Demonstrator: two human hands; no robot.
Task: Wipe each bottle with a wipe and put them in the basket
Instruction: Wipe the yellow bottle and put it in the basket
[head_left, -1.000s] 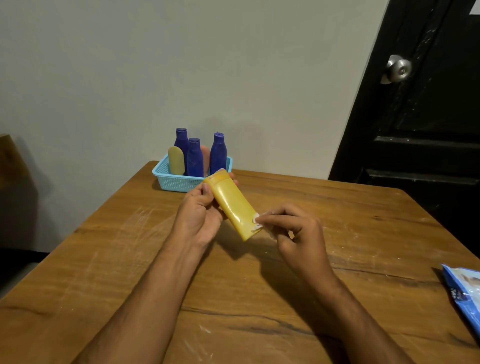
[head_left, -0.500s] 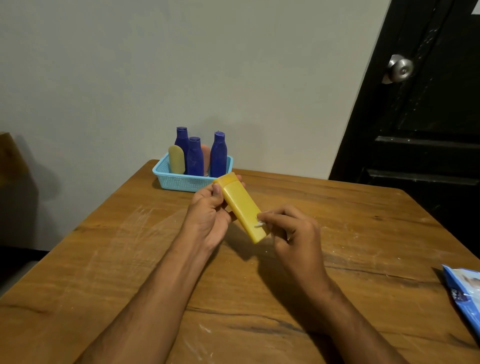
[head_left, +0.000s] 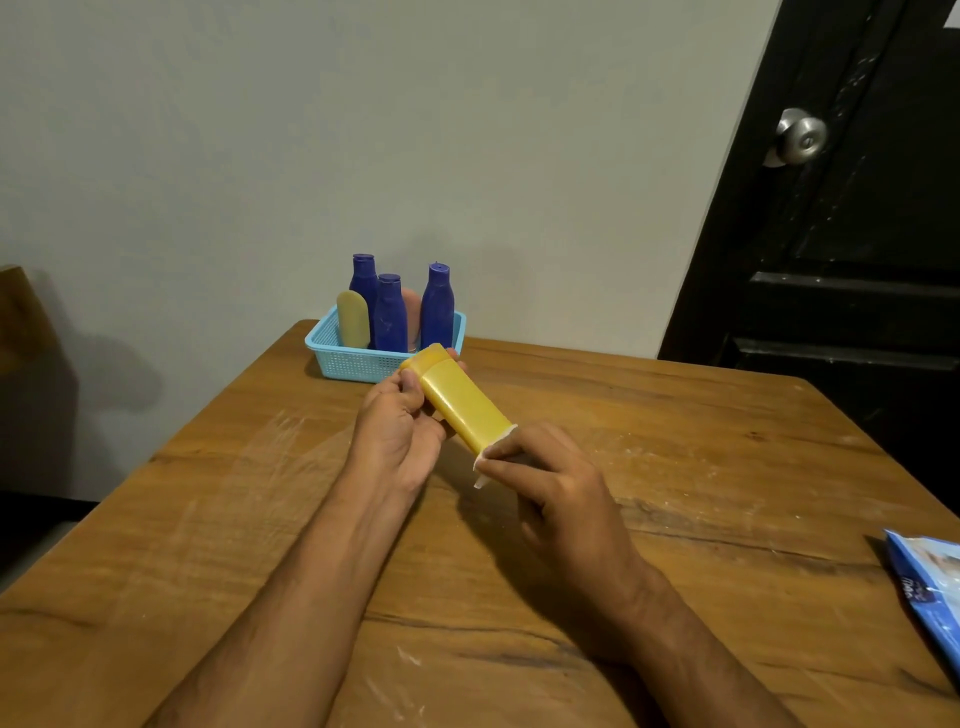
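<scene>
The left hand grips the cap end of the yellow bottle, held tilted above the wooden table. The right hand pinches a white wipe against the bottle's lower end, at 4 o'clock. The blue basket, at 11 o'clock of the bottle, contains three blue bottles.

Showing a yellow bottle, cap end a slightly deeper yellow, with a white wipe at its near end. Standing behind it in a light blue mesh-patterned basket: three dark blue bottles, one pale yellow bottle, one pink bottle. Lying under all, a brown wood-grain table bearing whitish scuffs. Sitting far right of the yellow bottle, a blue and white packet. Standing right of the basket, a black door carrying a silver knob.
</scene>
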